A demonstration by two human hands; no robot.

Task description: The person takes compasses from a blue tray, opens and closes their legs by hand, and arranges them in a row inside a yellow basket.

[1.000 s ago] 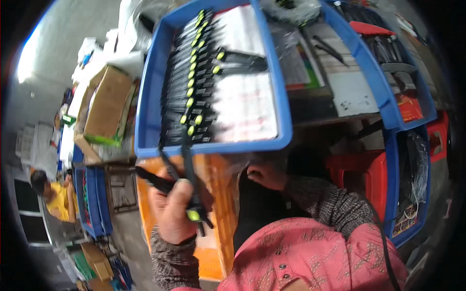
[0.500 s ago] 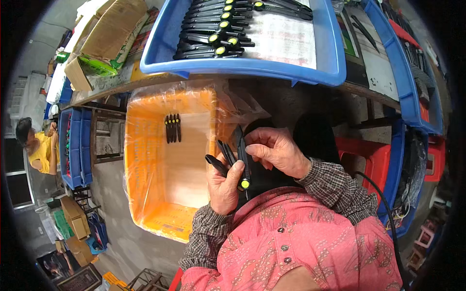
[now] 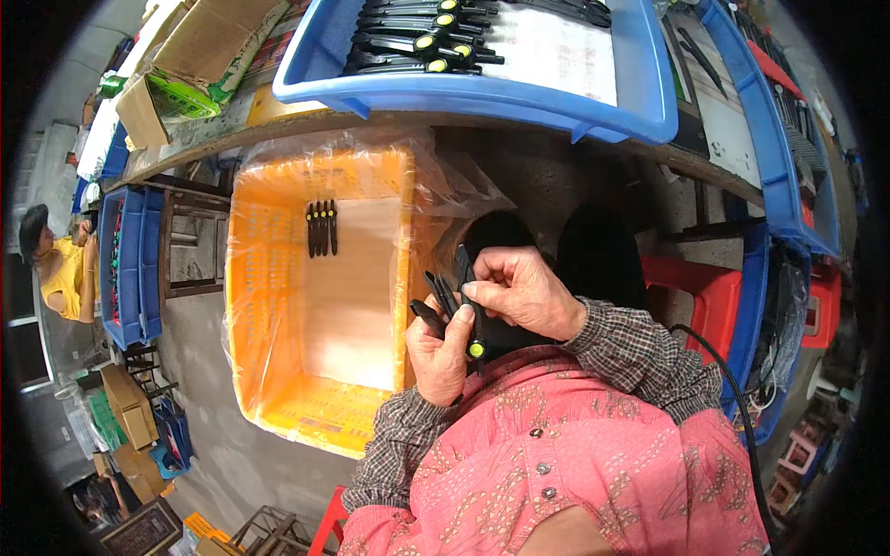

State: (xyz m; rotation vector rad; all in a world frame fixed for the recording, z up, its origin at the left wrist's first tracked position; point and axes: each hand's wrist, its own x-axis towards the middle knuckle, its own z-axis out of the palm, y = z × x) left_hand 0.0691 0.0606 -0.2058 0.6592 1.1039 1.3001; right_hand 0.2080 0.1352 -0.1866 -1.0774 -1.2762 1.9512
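Note:
My left hand (image 3: 438, 360) is closed around several slim black tools shaped like drawing compasses. One black compass-like tool (image 3: 476, 326) stands out under my thumb, its round yellow-green disc at the lower end and its tip pointing up. The dark ends of others (image 3: 443, 295) stick out between my fingers. My right hand (image 3: 525, 292) pinches the upper part of the first tool between thumb and bent fingers; the exact contact is partly hidden. To the left, a short row of similar tools (image 3: 322, 229) lies in a plastic-lined orange crate (image 3: 278, 408).
On the bench ahead stands a blue tray (image 3: 501, 100) with many more such tools on white paper (image 3: 556, 56). Open cardboard (image 3: 209, 42) lies left of it. Red stools (image 3: 695, 283) and blue bins (image 3: 783, 185) are on the right. A person in yellow (image 3: 69, 278) sits far left.
My right thumb and fingers have come in against the tool in my left hand. The view has shifted slightly, so the tray sits higher in it. The row in the crate looks unchanged.

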